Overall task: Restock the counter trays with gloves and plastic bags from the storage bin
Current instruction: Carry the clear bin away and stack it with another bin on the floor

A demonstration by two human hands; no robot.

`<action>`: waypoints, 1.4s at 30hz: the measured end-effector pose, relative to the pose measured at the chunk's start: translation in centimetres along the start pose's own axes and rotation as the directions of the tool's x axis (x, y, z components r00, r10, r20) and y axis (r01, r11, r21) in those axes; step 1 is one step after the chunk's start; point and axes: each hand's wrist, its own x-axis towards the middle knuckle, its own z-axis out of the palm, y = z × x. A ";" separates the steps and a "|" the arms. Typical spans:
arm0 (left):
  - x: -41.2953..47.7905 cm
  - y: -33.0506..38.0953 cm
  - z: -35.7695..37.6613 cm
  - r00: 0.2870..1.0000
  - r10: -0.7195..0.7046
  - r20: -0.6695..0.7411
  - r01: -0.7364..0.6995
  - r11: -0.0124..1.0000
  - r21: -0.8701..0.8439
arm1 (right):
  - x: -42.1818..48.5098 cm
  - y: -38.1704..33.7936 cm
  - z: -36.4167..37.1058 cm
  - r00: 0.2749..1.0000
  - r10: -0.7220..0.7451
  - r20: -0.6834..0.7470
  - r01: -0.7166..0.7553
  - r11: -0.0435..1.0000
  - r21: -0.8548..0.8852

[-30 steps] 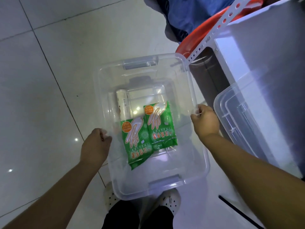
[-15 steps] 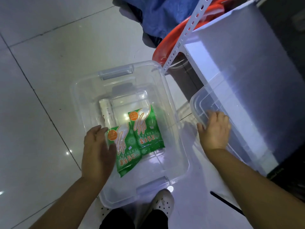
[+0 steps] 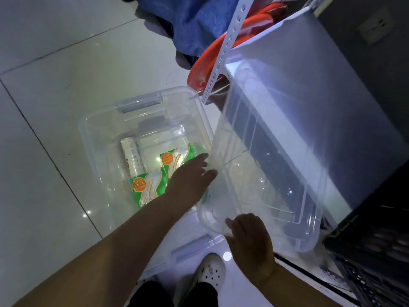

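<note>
Now | right hand (image 3: pixel 250 238) grips the lid (image 3: pixel 276 151) at its near corner | left hand (image 3: pixel 190 178), fingers straight, reaches its left edge | glove packs (image 3: pixel 146 187) lie in the storage bin (image 3: pixel 106 120), just under the left hand, long axes near-to-far.

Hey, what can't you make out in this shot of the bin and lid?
All head view:
- Right glove pack and left glove pack: partly under the left hand and forearm.
- Print on them and the white roll: too small, dim.
- Whether the left hand grips the lid or only touches it: blurred.
- Bin near right corner: behind the lid, which the right hand holds.
</note>
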 end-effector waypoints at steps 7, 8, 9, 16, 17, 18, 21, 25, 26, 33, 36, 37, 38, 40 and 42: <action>-3.1 -3.5 -0.4 0.959 -0.176 -0.220 0.188 0.982 0.030 | -2.8 -1.8 0.8 0.936 -0.336 0.101 0.328 0.941 0.088; -4.2 -4.4 -0.6 0.946 -0.203 -0.252 0.215 0.976 0.023 | -2.8 -2.2 0.8 0.914 -0.388 0.122 0.378 0.921 0.097; -5.3 -5.3 -0.9 0.931 -0.225 -0.288 0.239 0.971 0.014 | -2.8 -2.7 0.8 0.892 -0.431 0.134 0.420 0.902 0.104; -11.1 -12.0 -3.9 0.818 -0.357 -0.451 0.379 0.924 -0.045 | -0.9 -6.7 2.2 0.799 -0.588 0.126 0.562 0.805 0.192; -11.2 -12.7 -4.5 0.805 -0.361 -0.471 0.395 0.918 -0.029 | -0.3 -7.4 2.5 0.787 -0.602 0.133 0.575 0.795 0.194; -11.1 -13.4 -5.0 0.799 -0.355 -0.485 0.401 0.916 -0.010 | 0.2 -8.1 2.8 0.777 -0.613 0.142 0.583 0.786 0.204; -10.8 -14.7 -6.2 0.805 -0.328 -0.495 0.401 0.915 0.045 | 1.0 -10.1 3.6 0.740 -0.643 0.198 0.594 0.762 0.258; -10.6 -16.2 -6.8 0.811 -0.353 -0.467 0.445 0.890 0.100 | 1.7 -10.6 3.9 0.727 -0.616 0.303 0.545 0.786 0.291; -10.6 -16.5 -6.8 0.815 -0.369 -0.447 0.455 0.885 0.099 | 1.8 -10.1 3.8 0.776 -0.548 0.312 0.469 0.832 0.296; -10.3 -18.0 -6.0 0.820 -0.439 -0.367 0.444 0.893 -0.075 | 2.3 -1.7 3.0 0.859 0.451 0.244 -0.441 0.892 -0.095; -10.1 -18.6 -5.7 0.793 -0.538 -0.286 0.481 0.841 -0.248 | 2.2 0.3 3.8 0.665 0.637 0.389 -0.681 0.731 -0.032; -10.1 -18.6 -5.6 0.783 -0.559 -0.272 0.485 0.823 -0.295 | 2.2 0.5 4.2 0.616 0.638 0.461 -0.737 0.675 0.050; -10.0 -18.5 -5.5 0.776 -0.571 -0.270 0.483 0.811 -0.329 | 2.2 0.6 4.5 0.588 0.627 0.511 -0.767 0.632 0.107; -9.7 -17.8 -5.3 0.770 -0.579 -0.267 0.472 0.800 -0.371 | 2.5 0.9 4.7 0.615 0.622 0.484 -0.755 0.641 0.135; -9.5 -16.9 -5.0 0.766 -0.594 -0.248 0.470 0.779 -0.414 | 3.3 1.5 4.5 0.659 0.628 0.413 -0.724 0.678 0.124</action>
